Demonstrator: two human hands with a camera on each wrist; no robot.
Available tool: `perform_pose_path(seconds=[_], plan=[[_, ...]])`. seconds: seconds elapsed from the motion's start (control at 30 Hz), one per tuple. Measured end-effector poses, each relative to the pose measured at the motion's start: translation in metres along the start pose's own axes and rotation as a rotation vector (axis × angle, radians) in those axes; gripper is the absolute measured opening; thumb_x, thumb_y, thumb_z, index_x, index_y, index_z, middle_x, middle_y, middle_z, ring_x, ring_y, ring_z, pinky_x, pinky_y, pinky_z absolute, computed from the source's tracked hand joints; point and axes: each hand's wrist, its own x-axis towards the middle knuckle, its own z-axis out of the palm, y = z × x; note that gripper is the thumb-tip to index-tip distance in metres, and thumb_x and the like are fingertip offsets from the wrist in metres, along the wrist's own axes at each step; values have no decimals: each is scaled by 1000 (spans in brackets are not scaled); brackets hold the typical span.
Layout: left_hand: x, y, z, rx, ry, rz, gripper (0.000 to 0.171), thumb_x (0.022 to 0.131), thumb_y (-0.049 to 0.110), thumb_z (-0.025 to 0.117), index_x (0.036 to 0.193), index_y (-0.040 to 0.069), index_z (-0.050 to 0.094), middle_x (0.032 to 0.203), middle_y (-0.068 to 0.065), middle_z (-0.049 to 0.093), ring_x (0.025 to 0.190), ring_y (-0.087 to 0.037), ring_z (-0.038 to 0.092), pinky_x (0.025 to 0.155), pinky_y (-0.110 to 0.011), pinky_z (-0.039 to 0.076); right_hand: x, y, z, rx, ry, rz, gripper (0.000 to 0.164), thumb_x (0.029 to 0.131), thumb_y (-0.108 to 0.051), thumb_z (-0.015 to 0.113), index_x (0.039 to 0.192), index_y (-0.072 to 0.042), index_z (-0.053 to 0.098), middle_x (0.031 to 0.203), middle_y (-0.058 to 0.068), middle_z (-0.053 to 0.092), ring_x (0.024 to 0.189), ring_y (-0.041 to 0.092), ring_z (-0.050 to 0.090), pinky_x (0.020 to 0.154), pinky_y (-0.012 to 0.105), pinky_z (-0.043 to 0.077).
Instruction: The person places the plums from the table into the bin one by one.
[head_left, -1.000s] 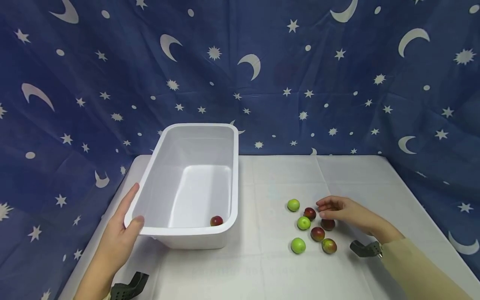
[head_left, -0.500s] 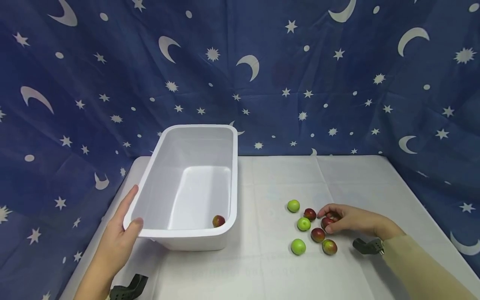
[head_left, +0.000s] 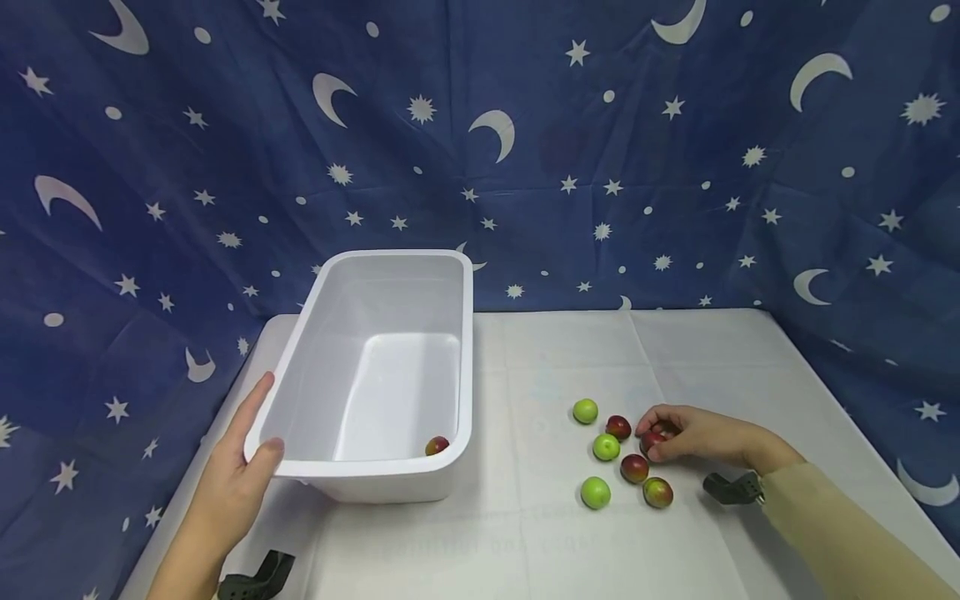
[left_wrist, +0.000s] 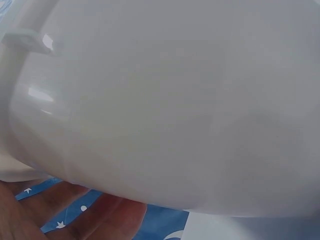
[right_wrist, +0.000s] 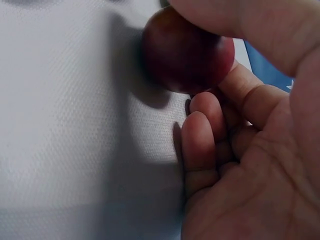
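Observation:
My left hand [head_left: 234, 475] grips the near left corner of a white plastic tub [head_left: 360, 468], thumb over the rim and fingers along the outside. In the left wrist view, the fingers [left_wrist: 120, 220] lie against the tub's outer wall [left_wrist: 160, 110]. On the right, my right hand [head_left: 701, 437] pinches a dark red plum [right_wrist: 187, 52] between thumb and fingers, close over the white cloth. Beside it lie other reddish plums [head_left: 634, 468] and several small green round fruits [head_left: 596, 492]. One red plum [head_left: 437, 446] rests inside the tub at its near right corner.
A white cloth [head_left: 540, 533] covers the table. Behind it hangs a dark blue curtain [head_left: 555, 150] with moons and stars. The tub stands on the left half, a gap away from the loose fruit.
My right hand has come down from above the fruit and now pinches a red plum. The plum in the tub has rolled a little. The left hand keeps its hold.

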Motion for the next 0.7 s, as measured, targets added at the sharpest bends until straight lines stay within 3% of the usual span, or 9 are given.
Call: perform_pose_path(seconds=[0.33,0.7], plan=[[0,-1,0,7,-7,-7,74,89,-5,45,153,27,29,156,-6,28,129,-1,33,95,-9,28,2,2,1,-21,37,-11,43,84,-28,76,118,-8,60,105,11,55,98,26,48,78,31,45],[0,1,0,15,-12,-12,73,89,-4,45,153,28,29,155,-5,28,129,-4,34,94,-10,29,0,4,1,51,64,-20,42,90,-27,69,124,-6,58,113,13,57,102,27,50,84,35,46]])
